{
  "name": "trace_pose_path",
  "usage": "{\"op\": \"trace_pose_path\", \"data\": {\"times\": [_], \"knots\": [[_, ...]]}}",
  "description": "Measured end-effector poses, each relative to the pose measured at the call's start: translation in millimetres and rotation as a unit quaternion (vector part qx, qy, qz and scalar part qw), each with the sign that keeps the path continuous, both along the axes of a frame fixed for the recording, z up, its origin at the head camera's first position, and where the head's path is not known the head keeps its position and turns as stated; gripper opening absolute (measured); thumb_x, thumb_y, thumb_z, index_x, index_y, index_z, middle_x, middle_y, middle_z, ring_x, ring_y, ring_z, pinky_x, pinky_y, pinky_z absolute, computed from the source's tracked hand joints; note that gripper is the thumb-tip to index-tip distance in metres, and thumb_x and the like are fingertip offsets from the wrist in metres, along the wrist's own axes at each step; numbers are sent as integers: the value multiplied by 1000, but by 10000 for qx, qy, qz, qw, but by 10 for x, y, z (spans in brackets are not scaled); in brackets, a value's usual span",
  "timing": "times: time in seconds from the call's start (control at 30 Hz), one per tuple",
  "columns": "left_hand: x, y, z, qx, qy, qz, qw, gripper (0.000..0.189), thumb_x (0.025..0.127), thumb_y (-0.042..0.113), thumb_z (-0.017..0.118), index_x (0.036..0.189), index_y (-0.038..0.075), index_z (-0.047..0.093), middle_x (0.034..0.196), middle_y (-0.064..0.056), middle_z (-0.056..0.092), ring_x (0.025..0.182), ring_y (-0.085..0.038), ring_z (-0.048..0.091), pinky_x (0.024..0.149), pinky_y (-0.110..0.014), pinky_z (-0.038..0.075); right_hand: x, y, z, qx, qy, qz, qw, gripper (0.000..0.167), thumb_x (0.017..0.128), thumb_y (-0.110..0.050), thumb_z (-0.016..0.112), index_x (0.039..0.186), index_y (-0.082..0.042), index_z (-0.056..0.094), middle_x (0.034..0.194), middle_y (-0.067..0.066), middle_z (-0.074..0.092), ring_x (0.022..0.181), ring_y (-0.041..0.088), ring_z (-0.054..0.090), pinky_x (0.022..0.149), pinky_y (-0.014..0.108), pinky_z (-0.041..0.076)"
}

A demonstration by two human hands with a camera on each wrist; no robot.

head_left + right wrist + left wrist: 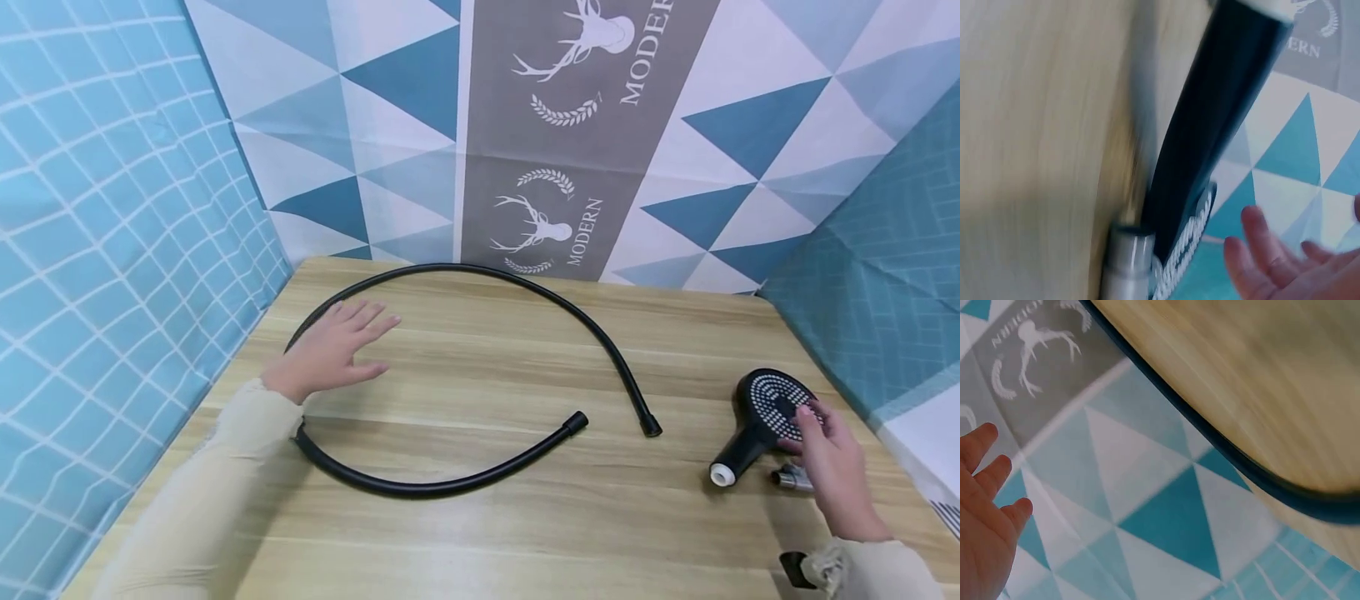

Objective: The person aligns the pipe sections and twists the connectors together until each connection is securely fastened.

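A black shower hose [450, 487] lies in a wide loop on the wooden table, its two ends on the right side. Over the loop's left part hovers my left hand [330, 350], fingers spread, holding nothing; the left wrist view shows the hand [985, 531] apart from the hose [1210, 428]. At the right lies a black shower head [750, 442] with a white-tipped handle. My right hand [836, 475] is by its face, fingers loosely bent; the right wrist view shows a gap between them. A small silver metal fitting [793, 477] lies beside the handle, partly hidden by that hand.
The wooden tabletop [465, 550] meets a patterned cloth backdrop [405, 125] at the back. Blue tile-print cloth [112, 208] hangs on the left, teal cloth [885, 275] on the right. A white item [926, 442] is at the right edge.
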State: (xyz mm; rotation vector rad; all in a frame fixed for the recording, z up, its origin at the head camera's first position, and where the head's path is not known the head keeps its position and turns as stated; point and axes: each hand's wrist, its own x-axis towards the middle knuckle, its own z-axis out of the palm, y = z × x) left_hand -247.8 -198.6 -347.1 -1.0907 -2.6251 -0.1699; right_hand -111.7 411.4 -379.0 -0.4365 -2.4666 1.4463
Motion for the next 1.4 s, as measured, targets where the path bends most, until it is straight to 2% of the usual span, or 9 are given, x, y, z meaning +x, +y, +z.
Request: {"op": "trace_pose_path", "data": {"times": [0.17, 0.37, 0.6, 0.83, 1.0, 1.07, 1.17, 1.27, 1.4], "knots": [[-75, 445, 87, -426, 122, -579, 9973, 63, 87, 39, 67, 140, 10, 49, 144, -23, 41, 134, -42, 33, 107, -59, 24, -41, -55, 52, -2094, -291, -474, 9762, 77, 103, -34, 37, 147, 4, -14, 72, -23, 54, 57, 2, 61, 51, 23, 51], [-159, 1211, 247, -1121, 344, -1370, 9836, 63, 92, 45, 59, 146, 18, 42, 151, -17, 31, 138, -37, 28, 108, -56, 23, -58, -43, 82, -2260, -643, -727, 9693, 80, 102, -36, 35, 145, -1, -22, 74, -13, 51, 54, 10, 64, 51, 31, 54], [-131, 1946, 237, -1274, 374, -2151, 9675, 61, 95, 47, 53, 148, 22, 38, 155, -14, 25, 140, -33, 25, 111, -51, 20, -58, -27, 30, -2609, -1229, -14, 9575, 81, 102, -40, 26, 136, -4, -39, 74, -8, 57, 59, 19, 68, 59, 41, 56], [-154, 2424, 91, -1178, -255, -2043, 9715, 61, 97, 48, 49, 150, 26, 31, 155, -10, 27, 141, -29, 24, 112, -46, 20, -70, 60, -7, -3154, -1854, 402, 9298, 83, 102, -45, 21, 131, -8, -46, 77, -5, 61, 67, 21, 70, 66, 41, 56], [-187, 2574, 47, -1024, -932, -1837, 9732, 62, 97, 45, 50, 152, 25, 28, 155, -9, 27, 142, -29, 22, 112, -48, 20, -44, 103, -108, -3727, -1923, 514, 9063, 64, 102, -45, 24, 146, -12, -9, 82, 6, 65, 74, 26, 70, 72, 46, 55], [-208, 2605, 31, -1005, -1097, -1722, 9738, 63, 97, 45, 50, 152, 26, 27, 155, -9, 27, 142, -28, 22, 113, -47, 19, -38, 83, -141, -3900, -1914, 430, 8997, 65, 102, -45, 27, 144, -16, -11, 90, 22, 64, 74, 25, 70, 73, 47, 55], [-233, 2644, 26, -1013, -1221, -1593, 9744, 63, 97, 45, 50, 152, 27, 26, 154, -7, 27, 142, -27, 22, 113, -45, 20, -48, 14, -162, -3999, -1876, 57, 8971, 81, 99, -48, 34, 137, -24, -34, 130, 52, 25, 72, 20, 67, 75, 46, 54], [-242, 2685, 39, -1047, -1273, -1534, 9743, 63, 97, 46, 51, 152, 27, 26, 154, -8, 29, 142, -28, 24, 112, -45, 21, -76, -71, -151, -3920, -1881, -243, 9002, 103, 95, -50, 39, 114, -25, -59, 150, 28, -21, 70, 13, 64, 76, 42, 54], [-232, 2750, 58, -1252, -1225, -1474, 9735, 64, 97, 49, 48, 152, 29, 24, 154, -5, 28, 142, -28, 24, 112, -43, 21, -144, -159, -135, -3967, -1842, -492, 8979, 109, 94, -48, 47, 118, -26, -57, 119, 44, 39, 69, 15, 63, 74, 42, 55]]}}
